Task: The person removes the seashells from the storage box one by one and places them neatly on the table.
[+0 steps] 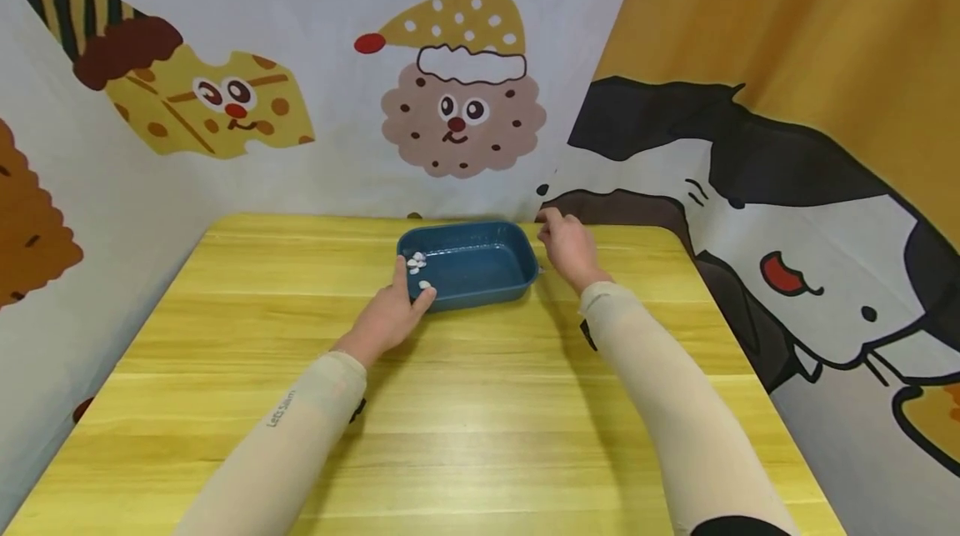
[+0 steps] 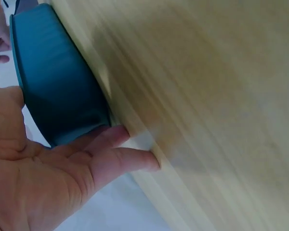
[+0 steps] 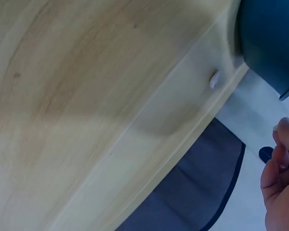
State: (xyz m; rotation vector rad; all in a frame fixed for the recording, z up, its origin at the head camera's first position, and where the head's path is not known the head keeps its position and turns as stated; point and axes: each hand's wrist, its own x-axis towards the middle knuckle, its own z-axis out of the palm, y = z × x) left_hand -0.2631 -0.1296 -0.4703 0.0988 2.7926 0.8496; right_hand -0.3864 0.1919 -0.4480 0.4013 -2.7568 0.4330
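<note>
A dark blue rectangular tray [image 1: 480,298] stands near the far edge of the wooden table. Several small white pebbles [image 1: 417,262] lie at its left end. My left hand [image 1: 386,315] grips the tray's near left corner, thumb by the rim and fingers along the outer wall. To the right of the tray, my right hand [image 1: 572,248] is raised with its fingers curled. In the right wrist view, its thumb and forefinger meet around a pale speck that looks like a white pebble [image 3: 275,128], mostly hidden. Another white pebble [image 3: 215,79] lies on the table beside the tray's right end.
The wooden table [image 1: 465,428] extends toward me in front of the tray. Its far edge lies close behind the tray, against a cloth backdrop [image 1: 337,177] with cartoon prints. More printed cloth hangs on the left and right sides.
</note>
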